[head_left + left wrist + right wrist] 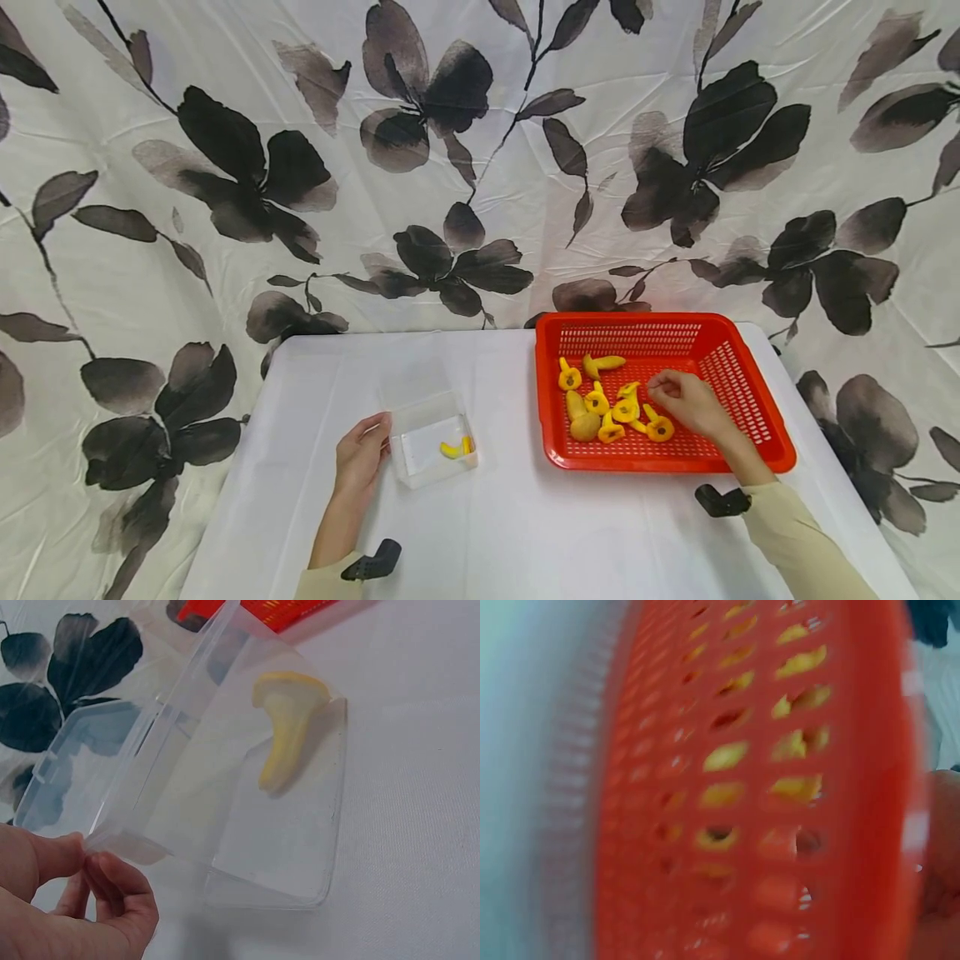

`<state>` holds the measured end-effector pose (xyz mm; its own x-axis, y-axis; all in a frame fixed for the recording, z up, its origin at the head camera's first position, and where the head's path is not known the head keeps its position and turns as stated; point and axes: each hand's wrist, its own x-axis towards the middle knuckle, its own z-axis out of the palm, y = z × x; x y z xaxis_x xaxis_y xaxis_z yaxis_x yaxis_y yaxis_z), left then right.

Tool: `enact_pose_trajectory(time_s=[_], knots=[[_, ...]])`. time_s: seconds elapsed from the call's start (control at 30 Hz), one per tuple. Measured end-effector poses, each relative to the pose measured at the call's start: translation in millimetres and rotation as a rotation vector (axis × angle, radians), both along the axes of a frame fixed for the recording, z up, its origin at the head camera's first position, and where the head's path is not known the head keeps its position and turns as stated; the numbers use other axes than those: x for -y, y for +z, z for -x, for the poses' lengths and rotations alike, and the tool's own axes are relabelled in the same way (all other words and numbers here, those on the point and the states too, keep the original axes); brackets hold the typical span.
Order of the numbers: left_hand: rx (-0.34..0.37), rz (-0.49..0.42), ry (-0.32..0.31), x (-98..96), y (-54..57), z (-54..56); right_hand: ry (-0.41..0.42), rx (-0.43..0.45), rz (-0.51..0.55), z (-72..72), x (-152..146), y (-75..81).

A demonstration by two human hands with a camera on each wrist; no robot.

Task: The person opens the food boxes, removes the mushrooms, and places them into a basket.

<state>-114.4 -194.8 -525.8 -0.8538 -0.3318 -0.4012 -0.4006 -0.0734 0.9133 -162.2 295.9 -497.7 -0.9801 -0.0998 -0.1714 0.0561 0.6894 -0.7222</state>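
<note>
My left hand (360, 454) pinches the left edge of a clear plastic box (408, 479) between thumb and fingers. Its hinged lid (82, 761) lies folded back. Inside, by the wall opposite the hand, a yellow trumpet-shaped mushroom (289, 724) rests on the bottom. Over the red basket (551, 442) is my right hand (690, 404), fingers loosely bent and nothing visible between them. Its fingertips are close to a yellow mushroom (628, 389) in a group of several. In the right wrist view the basket's slotted wall (757, 814) hides most of that hand.
Two brownish-yellow mushrooms, one lying at the back (603, 365) and a thick one at the front left (582, 421), share the basket. Box and basket stand apart on a white-covered table (510, 517). A floral cloth (480, 167) hangs behind the table.
</note>
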Motion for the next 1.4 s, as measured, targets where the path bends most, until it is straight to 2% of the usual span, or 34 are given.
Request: enact_pose_trajectory(time_s=[0.17, 0.43, 1.03, 1.4], knots=[[0.003, 0.01, -0.001, 0.5, 0.5, -0.8, 0.022, -0.051, 0.027, 6.1, 14, 6.7], [-0.001, -0.025, 0.002, 1.1, 0.1, -0.2, 0.095, -0.115, 0.074, 11.9, 36, 16.6], [-0.003, -0.015, 0.011, -3.4, 1.4, -0.5, 0.181, -0.131, 0.165, 23.7, 92, 35.1], [0.016, -0.015, -0.003, -0.1, 2.9, -0.3, 0.266, -0.133, 0.24, 30.2, 133, 42.9]])
